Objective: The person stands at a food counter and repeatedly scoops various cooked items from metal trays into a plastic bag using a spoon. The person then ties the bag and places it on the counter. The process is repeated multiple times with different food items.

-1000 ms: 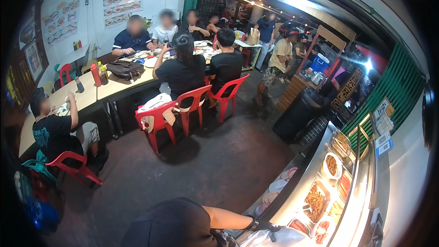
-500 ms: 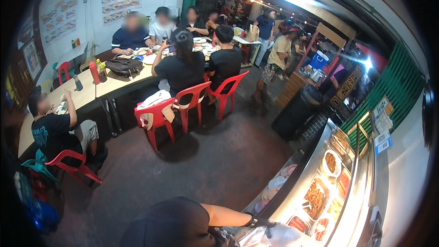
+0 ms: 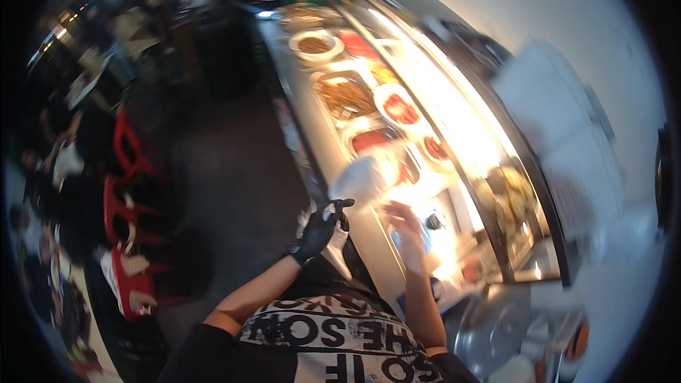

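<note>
My left hand point(image 3: 312, 236), in a black glove, is closed around crumpled whitish plastic at the counter's near edge. Just beyond its fingertips a translucent plastic bag point(image 3: 363, 179) bulges over the food trays, blurred by motion. My bare right hand point(image 3: 406, 221) is raised beside the bag, over the lit counter; smeared fingers and glare hide whether it touches anything. Past the bag lie a tray of brown strips of food point(image 3: 345, 95), a white bowl of red food point(image 3: 400, 108) and a tray of reddish pieces point(image 3: 372, 140).
The glass-fronted food counter point(image 3: 477, 195) runs away from me, holding several trays and bowls. At its near right end sits a large metal pot or lid point(image 3: 489, 326). Stacked white containers point(image 3: 560, 113) stand on the right. Red chairs point(image 3: 120, 206) and seated people are on the left.
The view has swung right and down, from the dining tables to the counter. Both forearms now show, and the plastic bag stands out over the trays.
</note>
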Available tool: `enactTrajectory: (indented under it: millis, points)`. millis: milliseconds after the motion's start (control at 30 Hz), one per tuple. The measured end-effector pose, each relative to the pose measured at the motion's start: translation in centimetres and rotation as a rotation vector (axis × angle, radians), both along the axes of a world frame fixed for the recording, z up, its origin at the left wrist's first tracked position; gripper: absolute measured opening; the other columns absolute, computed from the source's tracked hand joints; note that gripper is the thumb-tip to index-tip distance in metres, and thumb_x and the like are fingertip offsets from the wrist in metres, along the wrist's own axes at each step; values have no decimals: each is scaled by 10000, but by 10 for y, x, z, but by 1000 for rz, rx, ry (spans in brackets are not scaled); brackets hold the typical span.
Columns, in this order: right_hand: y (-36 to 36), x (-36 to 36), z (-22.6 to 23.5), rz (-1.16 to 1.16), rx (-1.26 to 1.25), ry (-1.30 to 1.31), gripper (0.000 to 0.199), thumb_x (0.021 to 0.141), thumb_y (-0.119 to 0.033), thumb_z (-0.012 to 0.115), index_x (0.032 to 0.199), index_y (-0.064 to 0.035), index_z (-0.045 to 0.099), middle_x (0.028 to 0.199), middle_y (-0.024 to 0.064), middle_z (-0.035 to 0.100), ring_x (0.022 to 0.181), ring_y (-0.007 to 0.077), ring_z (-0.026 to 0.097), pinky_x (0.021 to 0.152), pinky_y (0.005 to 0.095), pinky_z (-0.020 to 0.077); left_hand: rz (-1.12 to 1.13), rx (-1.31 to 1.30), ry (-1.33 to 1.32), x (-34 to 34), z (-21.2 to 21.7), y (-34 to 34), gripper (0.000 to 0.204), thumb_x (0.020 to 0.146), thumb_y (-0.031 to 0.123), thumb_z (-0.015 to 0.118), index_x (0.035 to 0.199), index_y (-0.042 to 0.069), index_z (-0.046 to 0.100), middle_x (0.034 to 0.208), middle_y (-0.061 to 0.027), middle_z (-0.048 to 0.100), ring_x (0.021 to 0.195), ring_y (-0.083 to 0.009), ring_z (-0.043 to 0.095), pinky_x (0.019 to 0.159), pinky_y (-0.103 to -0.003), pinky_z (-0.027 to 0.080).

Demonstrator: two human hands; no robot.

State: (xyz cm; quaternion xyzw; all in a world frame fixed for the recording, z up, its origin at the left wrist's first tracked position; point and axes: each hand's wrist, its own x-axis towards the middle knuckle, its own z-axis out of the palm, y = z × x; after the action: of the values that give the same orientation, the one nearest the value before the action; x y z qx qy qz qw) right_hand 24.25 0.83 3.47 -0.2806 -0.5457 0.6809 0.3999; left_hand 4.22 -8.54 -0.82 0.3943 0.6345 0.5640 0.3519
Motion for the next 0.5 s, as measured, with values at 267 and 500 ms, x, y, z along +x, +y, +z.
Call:
enactTrajectory:
  millis: [267,500]
  points:
    - [-75,52,70,94,126,-698,346,825,-248,691,1052,4,625,780,71,653,756,124,590,708,293,459,-677,201,-352,57,105,14,234,870,157,619,1059,18,607,972,-69,675,875,-132,620,797,-288,476]
    - [-8,123,29,318,-233,-273,312,851,-250,661,1010,15,621,827,66,628,684,104,567,641,247,451,-1134,-122,182,20,45,33,236,782,132,704,986,30,644,949,-84,656,900,-156,614,784,-312,487]
